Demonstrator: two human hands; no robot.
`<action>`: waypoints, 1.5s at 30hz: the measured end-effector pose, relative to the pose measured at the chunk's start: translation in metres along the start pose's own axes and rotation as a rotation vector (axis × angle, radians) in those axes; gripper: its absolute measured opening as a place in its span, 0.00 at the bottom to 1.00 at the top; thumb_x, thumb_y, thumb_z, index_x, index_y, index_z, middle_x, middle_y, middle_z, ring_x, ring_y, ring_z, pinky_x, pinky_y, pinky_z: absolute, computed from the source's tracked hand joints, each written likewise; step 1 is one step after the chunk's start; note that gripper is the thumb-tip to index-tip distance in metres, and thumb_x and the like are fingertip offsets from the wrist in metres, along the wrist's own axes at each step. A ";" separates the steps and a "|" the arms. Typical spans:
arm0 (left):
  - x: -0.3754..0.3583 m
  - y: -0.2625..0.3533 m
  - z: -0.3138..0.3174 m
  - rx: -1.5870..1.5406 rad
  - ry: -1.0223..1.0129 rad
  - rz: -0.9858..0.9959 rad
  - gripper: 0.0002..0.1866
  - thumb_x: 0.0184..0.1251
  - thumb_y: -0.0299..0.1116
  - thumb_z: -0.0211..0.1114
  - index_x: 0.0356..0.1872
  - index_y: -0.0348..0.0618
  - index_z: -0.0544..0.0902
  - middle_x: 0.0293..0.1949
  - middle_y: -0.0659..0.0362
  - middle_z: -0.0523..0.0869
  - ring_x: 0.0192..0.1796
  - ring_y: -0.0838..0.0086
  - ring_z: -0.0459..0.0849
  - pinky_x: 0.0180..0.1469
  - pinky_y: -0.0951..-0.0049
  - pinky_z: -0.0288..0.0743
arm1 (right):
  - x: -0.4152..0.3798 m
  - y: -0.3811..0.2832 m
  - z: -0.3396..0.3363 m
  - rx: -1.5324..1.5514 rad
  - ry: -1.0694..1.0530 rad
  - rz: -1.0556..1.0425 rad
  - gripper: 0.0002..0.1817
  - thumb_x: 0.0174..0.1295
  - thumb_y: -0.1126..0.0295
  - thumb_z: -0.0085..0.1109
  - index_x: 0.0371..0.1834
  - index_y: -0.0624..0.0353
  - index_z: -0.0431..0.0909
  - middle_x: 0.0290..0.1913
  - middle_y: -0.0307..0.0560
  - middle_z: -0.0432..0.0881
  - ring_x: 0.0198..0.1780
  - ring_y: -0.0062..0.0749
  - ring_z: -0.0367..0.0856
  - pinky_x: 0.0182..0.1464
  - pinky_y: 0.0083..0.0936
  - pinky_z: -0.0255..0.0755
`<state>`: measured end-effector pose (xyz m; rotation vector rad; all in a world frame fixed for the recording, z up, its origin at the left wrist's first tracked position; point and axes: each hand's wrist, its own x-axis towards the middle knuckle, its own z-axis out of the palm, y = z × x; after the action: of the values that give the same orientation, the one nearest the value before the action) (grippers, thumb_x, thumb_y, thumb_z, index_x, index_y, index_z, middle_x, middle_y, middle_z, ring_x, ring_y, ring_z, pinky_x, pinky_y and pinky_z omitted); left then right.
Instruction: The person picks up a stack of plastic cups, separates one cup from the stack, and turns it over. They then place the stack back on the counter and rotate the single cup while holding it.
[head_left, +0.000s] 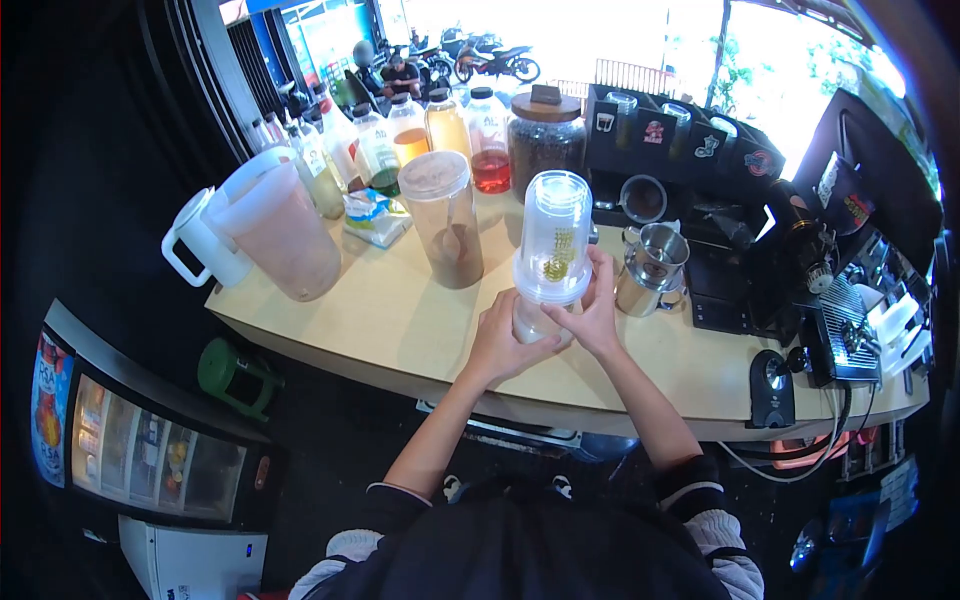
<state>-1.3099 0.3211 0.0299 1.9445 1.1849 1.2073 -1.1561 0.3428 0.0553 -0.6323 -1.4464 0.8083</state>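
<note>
— where are our hands [510, 335] [592, 312]?
— wrapped around the stacked cups [556, 235], above the front of the bench [370, 325].
— what could go wrong?
— if we squeeze unevenly, the tall stack could tip.

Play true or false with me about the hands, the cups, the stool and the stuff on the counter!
1. The left hand and the right hand both hold the clear cups. True.
2. The stool is red. False: it is green.
3. The big jar has a wooden lid. True.
4. The bottle of red drink is full to the top. False: the red is only in its lower part.
5. The motorbikes are outside. True.
</note>
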 end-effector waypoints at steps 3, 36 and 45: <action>-0.003 -0.004 0.003 0.044 0.021 -0.033 0.43 0.39 0.46 0.77 0.56 0.36 0.67 0.51 0.46 0.75 0.53 0.54 0.77 0.54 0.60 0.71 | 0.021 -0.014 -0.002 0.063 0.058 -0.071 0.47 0.36 0.73 0.74 0.59 0.63 0.52 0.55 0.50 0.61 0.60 0.34 0.65 0.64 0.29 0.58; 0.009 0.118 0.128 -0.847 0.071 0.243 0.33 0.57 0.37 0.67 0.60 0.40 0.62 0.57 0.49 0.72 0.57 0.69 0.74 0.57 0.69 0.71 | -0.107 -0.139 -0.189 -0.197 0.004 0.092 0.11 0.58 0.78 0.58 0.44 0.67 0.77 0.39 0.49 0.83 0.43 0.28 0.82 0.48 0.25 0.74; -0.012 0.097 0.127 -1.013 -0.014 -0.317 0.24 0.61 0.39 0.61 0.54 0.41 0.63 0.40 0.55 0.76 0.32 0.75 0.80 0.30 0.77 0.79 | -0.104 -0.126 -0.194 -0.456 -0.027 0.031 0.11 0.55 0.82 0.51 0.42 0.68 0.74 0.37 0.52 0.83 0.44 0.32 0.82 0.50 0.29 0.72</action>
<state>-1.1601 0.2656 0.0467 0.9648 0.6136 1.2538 -0.9459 0.2030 0.0834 -0.9914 -1.6643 0.5099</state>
